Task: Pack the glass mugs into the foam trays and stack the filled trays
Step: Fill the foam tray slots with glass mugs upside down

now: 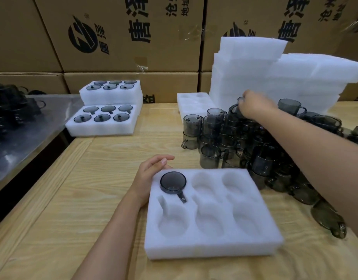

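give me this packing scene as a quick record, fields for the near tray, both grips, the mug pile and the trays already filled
near tray: six cavities, one filled
packed mug: far-left cavity, handle toward the person
left grip: hand with relaxed fingers, resting at the tray's far-left edge
right grip: fingers curled on the top mug
mug pile: loose, stacked, right of the tray
filled trays: two visible far left, six mugs each
empty foam stack: behind the pile
table: light wood

The right hand [253, 107] grips the top mug [235, 108] of the pile [234, 142]. The left hand [152, 176] rests against the foam tray [212, 245], which holds one seated mug [173, 182].
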### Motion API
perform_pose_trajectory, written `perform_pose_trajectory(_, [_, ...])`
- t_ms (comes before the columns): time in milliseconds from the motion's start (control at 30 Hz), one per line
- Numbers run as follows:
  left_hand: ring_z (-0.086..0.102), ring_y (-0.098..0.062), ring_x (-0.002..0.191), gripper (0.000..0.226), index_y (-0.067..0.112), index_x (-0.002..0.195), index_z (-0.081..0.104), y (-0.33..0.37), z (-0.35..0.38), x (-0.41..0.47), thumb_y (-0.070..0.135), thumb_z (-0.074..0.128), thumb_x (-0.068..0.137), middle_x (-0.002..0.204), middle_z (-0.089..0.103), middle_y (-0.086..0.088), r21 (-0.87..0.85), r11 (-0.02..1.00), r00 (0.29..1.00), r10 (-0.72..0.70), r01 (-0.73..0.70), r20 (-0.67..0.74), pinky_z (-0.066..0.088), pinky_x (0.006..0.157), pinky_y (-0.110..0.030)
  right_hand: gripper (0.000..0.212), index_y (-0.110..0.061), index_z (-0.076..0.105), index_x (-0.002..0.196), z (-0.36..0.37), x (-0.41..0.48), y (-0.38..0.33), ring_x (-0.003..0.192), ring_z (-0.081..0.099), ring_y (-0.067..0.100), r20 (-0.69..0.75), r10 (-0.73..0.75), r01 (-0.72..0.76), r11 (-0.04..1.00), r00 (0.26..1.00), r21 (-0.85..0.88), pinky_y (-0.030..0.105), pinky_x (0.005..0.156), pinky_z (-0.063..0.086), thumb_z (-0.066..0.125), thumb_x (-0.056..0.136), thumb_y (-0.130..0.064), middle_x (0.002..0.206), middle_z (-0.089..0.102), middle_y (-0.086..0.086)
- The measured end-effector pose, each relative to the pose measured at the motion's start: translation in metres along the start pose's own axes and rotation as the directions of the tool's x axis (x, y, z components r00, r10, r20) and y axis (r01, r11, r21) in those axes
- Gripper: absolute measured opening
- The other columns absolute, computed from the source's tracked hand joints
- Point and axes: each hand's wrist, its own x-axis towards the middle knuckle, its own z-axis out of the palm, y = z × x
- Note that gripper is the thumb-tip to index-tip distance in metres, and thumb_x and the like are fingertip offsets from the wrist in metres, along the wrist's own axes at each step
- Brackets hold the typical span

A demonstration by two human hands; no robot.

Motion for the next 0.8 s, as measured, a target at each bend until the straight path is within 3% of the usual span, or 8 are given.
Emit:
perform_pose_trajectory(167, [0.065, -0.023, 0.07, 0.033, 0.005, 0.101, 0.067, 0.0, 0.001, 0.0, 0.028, 0.057, 0.078, 0.07, 0.069, -0.011, -0.013, 1.0, 1.0, -0.003, 0.003, 0.002, 0.053, 0.065, -0.027, 0.023, 0.001, 0.057, 0.112, 0.009, 0.011, 0.005, 0.068, 0.056, 0.026, 0.143, -0.042, 0.039, 0.999, 0.989, 0.019, 0.026, 0.06, 0.044, 0.042, 0.096, -0.002, 0.096, 0.068, 0.021])
perform_pose_trajectory(233, [0.065, -0.022, 0.07, 0.033, 0.006, 0.1, 0.067, 0.0, 0.001, -0.001, 0.028, 0.058, 0.078, 0.07, 0.069, -0.011, -0.021, 1.0, 1.0, -0.011, 0.011, 0.001, 0.053, 0.064, -0.027, 0.024, 0.006, 0.06, 0.107, 0.011, 0.012, 0.008, 0.066, 0.058, 0.026, 0.118, -0.017, 0.005, 0.994, 0.993, 0.105, 0.024, 0.057, 0.043, 0.04, 0.096, -0.003, 0.095, 0.069, 0.023])
perform_pose_trajectory(333, [0.065, -0.023, 0.07, 0.032, 0.006, 0.1, 0.067, 0.0, 0.001, -0.001, 0.028, 0.058, 0.078, 0.072, 0.07, -0.012, -0.022, 1.0, 1.0, -0.014, 0.013, -0.001, 0.053, 0.065, -0.028, 0.024, 0.002, 0.06, 0.1, 0.009, 0.008, 0.009, 0.077, 0.061, 0.029, -0.015, -0.049, 0.051, 0.961, 0.999, 0.272, 0.034, 0.068, 0.051, 0.039, 0.095, -0.007, 0.096, 0.067, 0.025])
perform_pose_trajectory(433, [0.065, -0.023, 0.07, 0.032, 0.006, 0.1, 0.067, 0.0, 0.001, -0.001, 0.028, 0.058, 0.078, 0.072, 0.069, -0.012, -0.024, 1.0, 1.0, -0.015, 0.015, 0.001, 0.052, 0.065, -0.028, 0.025, -0.007, 0.058, 0.087, 0.003, -0.014, 0.001, 0.06, 0.062, 0.025, -0.113, -0.11, 0.15, 0.876, 0.987, 0.457, 0.03, 0.054, 0.048, 0.035, 0.093, -0.016, 0.077, 0.069, 0.015])
perform_pose_trajectory(500, [0.065, -0.023, 0.069, 0.032, 0.006, 0.099, 0.067, 0.001, 0.002, -0.002, 0.028, 0.058, 0.078, 0.073, 0.069, -0.012, -0.025, 1.0, 1.0, -0.016, 0.016, 0.0, 0.053, 0.064, -0.027, 0.027, -0.011, 0.056, 0.084, 0.001, -0.037, -0.005, 0.047, 0.054, 0.019, -0.067, -0.166, 0.17, 0.751, 0.984, 0.638, 0.026, 0.045, 0.039, 0.035, 0.092, -0.025, 0.064, 0.066, 0.009])
perform_pose_trajectory(567, [0.065, -0.022, 0.069, 0.032, 0.005, 0.099, 0.067, 0.001, 0.002, -0.002, 0.028, 0.057, 0.078, 0.073, 0.069, -0.012, -0.024, 1.0, 1.0, -0.016, 0.016, 0.003, 0.053, 0.063, -0.026, 0.04, -0.013, 0.06, 0.085, -0.001, -0.066, -0.007, 0.047, 0.055, 0.021, -0.009, -0.248, 0.174, 0.652, 0.969, 0.738, 0.028, 0.045, 0.039, 0.041, 0.089, -0.047, 0.055, 0.065, 0.005])
perform_pose_trajectory(667, [0.066, -0.021, 0.069, 0.031, 0.006, 0.098, 0.068, 0.002, 0.003, -0.003, 0.028, 0.058, 0.078, 0.073, 0.07, -0.011, -0.016, 1.0, 1.0, -0.016, 0.016, 0.008, 0.053, 0.062, -0.025, 0.064, -0.018, 0.061, 0.07, 0.002, -0.108, -0.004, 0.05, 0.062, 0.022, 0.03, -0.369, 0.271, 0.732, 0.929, 0.625, 0.027, 0.048, 0.045, 0.045, 0.066, -0.08, 0.059, 0.068, 0.003])
perform_pose_trajectory(800, [0.066, -0.021, 0.069, 0.028, 0.009, 0.096, 0.07, 0.001, 0.002, -0.003, 0.029, 0.059, 0.079, 0.073, 0.07, -0.01, -0.015, 1.0, 1.0, -0.015, 0.015, 0.007, 0.053, 0.062, -0.025, 0.055, -0.021, 0.059, 0.066, 0.015, -0.141, 0.007, 0.053, 0.065, 0.009, 0.124, -0.528, 0.422, 0.78, 0.84, 0.462, 0.013, 0.048, 0.043, 0.048, 0.067, -0.075, 0.059, 0.068, -0.005])
